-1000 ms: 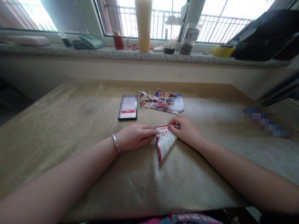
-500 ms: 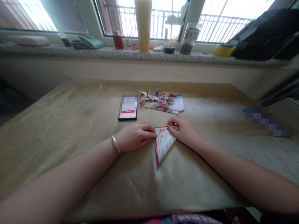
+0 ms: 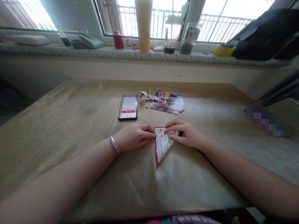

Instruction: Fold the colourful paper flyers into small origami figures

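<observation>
A sheet of white printed paper (image 3: 161,146) with red edges lies folded into a triangle, its point toward me. At its upper left edge, the thumb and fingers of my left hand (image 3: 134,136) close on the paper; a silver bangle circles that wrist. My right hand (image 3: 184,132) rests over the upper right part of the triangle with its fingers apart, touching the surface and covering some of the red print.
Behind my hands are a phone (image 3: 128,107), a folded paper figure (image 3: 145,98) and a stack of colourful leaflets (image 3: 169,102). A blurred blue item (image 3: 267,121) lies at the right. Bottles and other things line the stone windowsill (image 3: 105,53) beyond the table (image 3: 77,124).
My right hand has gone from a pinch at the paper's upper right corner to spread fingers lying on it. The left hand has barely shifted.
</observation>
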The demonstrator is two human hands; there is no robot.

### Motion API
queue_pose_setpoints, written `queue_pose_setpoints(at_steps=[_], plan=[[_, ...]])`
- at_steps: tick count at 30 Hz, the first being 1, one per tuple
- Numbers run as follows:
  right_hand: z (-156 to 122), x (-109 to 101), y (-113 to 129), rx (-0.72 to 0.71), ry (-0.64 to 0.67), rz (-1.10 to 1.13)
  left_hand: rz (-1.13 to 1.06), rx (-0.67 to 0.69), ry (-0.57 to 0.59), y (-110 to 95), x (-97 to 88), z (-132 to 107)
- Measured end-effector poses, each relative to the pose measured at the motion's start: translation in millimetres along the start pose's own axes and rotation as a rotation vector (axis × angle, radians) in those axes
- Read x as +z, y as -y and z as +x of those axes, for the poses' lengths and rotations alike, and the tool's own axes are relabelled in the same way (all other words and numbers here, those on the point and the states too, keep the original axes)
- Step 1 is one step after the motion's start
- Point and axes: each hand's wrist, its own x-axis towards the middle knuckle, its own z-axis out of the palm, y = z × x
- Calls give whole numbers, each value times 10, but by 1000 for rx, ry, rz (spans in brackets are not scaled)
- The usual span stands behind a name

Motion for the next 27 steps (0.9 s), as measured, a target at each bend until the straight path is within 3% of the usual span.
queue_pose_setpoints(at_steps=[16, 27], plan=[[4, 5, 8, -14, 5, -73, -20, 5, 12, 15, -10, 14], [-3, 6, 12, -9, 8, -92, 14, -78, -26, -60, 8, 51]])
